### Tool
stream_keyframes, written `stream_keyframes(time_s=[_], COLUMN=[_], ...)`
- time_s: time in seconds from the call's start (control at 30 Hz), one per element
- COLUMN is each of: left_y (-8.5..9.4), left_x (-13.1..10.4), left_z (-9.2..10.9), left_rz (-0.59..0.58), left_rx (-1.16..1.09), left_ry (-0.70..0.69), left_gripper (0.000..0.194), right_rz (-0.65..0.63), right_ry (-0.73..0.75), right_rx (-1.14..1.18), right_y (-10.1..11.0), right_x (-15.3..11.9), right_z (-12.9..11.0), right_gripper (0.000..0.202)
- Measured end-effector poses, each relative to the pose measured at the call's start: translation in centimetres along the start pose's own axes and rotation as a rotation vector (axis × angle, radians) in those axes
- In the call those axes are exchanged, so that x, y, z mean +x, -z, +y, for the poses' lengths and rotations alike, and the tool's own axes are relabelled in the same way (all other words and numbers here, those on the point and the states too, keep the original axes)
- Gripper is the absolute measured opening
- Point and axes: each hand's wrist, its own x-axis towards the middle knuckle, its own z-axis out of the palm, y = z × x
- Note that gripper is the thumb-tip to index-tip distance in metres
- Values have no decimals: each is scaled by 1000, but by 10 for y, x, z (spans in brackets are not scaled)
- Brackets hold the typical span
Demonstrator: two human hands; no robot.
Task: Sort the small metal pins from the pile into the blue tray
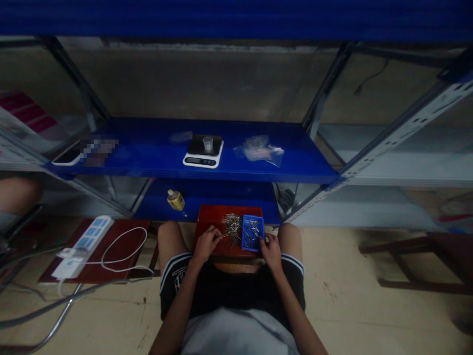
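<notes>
Two hands are working at a red board (210,214) across the knees, the left hand (207,243) curling on something unclear just beside the loose metal pins (232,228), the right hand (271,246) steadying the blue tray (253,232), its grasp unclear.

Head camera looks forward-down over lap and shelves (207,162).

Red board (212,213) at lower centre: its upper left part is bare, open to a hand; the pin heap (232,228) and blue tray (253,232) fill centre and right. Knees flank the board on both sides. Blue shelf edge (192,173) overhangs just above; yellow bottle (176,200) stands upper left of the board.
</notes>
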Motion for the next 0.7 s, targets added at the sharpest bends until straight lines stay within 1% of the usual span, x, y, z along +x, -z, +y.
stream_keyframes(time_s=[0.1, 0.3, 0.4, 0.47, 0.53, 0.63, 0.7], left_y=[2, 4, 5, 4, -1, -16, -27], left_x=[0, -1, -1, 1, 6, 16, 22], left_z=[3, 4, 14, 29, 52, 87, 102], left_rz=[21, 14, 103, 163, 186, 170, 133], left_rx=[-18, -12, -86, -120, -121, -81, -27], left_ry=[22, 47, 58, 41, -3, -119, -205], left_gripper=[9, 7, 9, 13, 17, 19, 19], right_rz=[1, -8, -3, 3, 1, -15, -17], right_ry=[-14, -30, -45, -50, -49, -50, -41], right_rx=[-19, -30, -22, -24, -30, -40, -41], right_y=[0, 1, 2, 3, 4, 5, 5], right_x=[0, 0, -1, -2, -2, -2, -2], right_z=[-1, -4, -8, -10, -12, -14, -13], right_gripper=[47, 47, 45, 43, 40, 39, 40])
